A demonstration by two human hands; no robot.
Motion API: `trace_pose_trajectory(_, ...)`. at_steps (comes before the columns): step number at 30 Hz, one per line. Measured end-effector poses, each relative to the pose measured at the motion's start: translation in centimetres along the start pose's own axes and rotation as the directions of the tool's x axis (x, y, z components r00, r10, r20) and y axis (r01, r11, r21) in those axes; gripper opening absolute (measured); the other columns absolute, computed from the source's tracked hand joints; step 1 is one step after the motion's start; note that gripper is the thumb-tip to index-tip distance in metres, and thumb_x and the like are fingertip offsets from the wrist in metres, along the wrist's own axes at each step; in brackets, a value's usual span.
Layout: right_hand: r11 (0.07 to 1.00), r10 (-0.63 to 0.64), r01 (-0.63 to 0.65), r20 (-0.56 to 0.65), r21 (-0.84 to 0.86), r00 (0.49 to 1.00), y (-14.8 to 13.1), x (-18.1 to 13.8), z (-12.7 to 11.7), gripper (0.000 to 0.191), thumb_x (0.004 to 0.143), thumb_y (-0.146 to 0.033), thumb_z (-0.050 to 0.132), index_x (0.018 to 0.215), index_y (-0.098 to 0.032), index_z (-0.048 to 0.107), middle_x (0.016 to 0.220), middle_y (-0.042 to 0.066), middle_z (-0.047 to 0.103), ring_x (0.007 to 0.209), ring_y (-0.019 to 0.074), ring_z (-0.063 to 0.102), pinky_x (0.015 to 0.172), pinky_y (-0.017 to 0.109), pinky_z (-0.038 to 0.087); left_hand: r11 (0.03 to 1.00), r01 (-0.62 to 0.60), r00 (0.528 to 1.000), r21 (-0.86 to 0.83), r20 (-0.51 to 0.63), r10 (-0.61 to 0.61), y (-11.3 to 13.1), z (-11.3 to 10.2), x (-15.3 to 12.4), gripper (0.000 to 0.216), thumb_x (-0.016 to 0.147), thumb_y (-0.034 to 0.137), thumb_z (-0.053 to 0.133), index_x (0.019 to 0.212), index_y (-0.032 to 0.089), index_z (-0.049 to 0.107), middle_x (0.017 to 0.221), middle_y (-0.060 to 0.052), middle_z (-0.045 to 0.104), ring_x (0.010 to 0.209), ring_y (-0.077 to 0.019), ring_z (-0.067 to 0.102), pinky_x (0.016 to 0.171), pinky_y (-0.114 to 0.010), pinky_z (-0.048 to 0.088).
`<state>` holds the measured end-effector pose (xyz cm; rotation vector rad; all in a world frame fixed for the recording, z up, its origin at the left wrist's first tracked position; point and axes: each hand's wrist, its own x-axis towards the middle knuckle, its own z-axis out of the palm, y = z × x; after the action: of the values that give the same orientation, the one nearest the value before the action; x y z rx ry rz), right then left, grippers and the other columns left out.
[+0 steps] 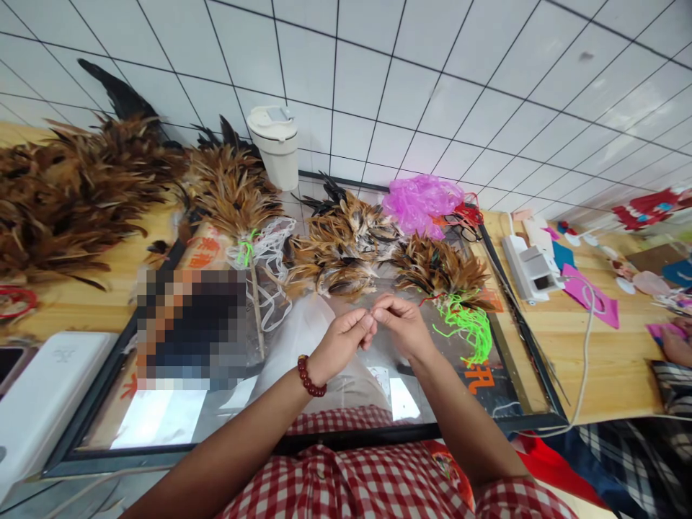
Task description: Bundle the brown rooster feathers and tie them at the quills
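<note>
Over the glass panel, my left hand [342, 340] and my right hand [403, 326] meet, each closed in a pinch with fingertips touching. Whatever lies between them is too small to make out. A beaded bracelet [312, 376] circles my left wrist. Just beyond the fingers lies a loose heap of brown and black feathers [335, 252]. To the right of it rests another brown feather bunch [437, 263], with bright green strings [471, 328] spilling in front. Left of my hands, a feather bundle [232, 187] stands above a thin stick [256, 310], beside white ribbon [273, 245].
A black-framed glass panel [373, 435] covers the work area. Behind are a lidded white cup [278, 151] and a pink plastic bag [422, 203]. A large feather pile [70, 194] and white box [59, 396] lie left. Right are a power strip [527, 263] and another person's hand [678, 344].
</note>
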<state>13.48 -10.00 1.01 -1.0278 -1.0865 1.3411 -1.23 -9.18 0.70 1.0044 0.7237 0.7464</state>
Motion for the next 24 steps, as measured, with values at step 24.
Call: trace_pose_trajectory(24,0.986,-0.002,0.008,0.036,-0.169,0.999,0.2,-0.3,-0.2,0.016,0.084,-0.035,0.061,0.077,-0.02,0.06,0.063,-0.004,0.054,0.049,0.0083,0.051,0.054,0.025,0.046,0.905,0.225,0.972,-0.361,0.022,-0.233,0.9,0.5,-0.1,0.026,0.077,0.036,0.065,0.072,0.01,0.062,0.066,-0.005,0.06,0.056,-0.0113,0.056,0.058,-0.024,0.043)
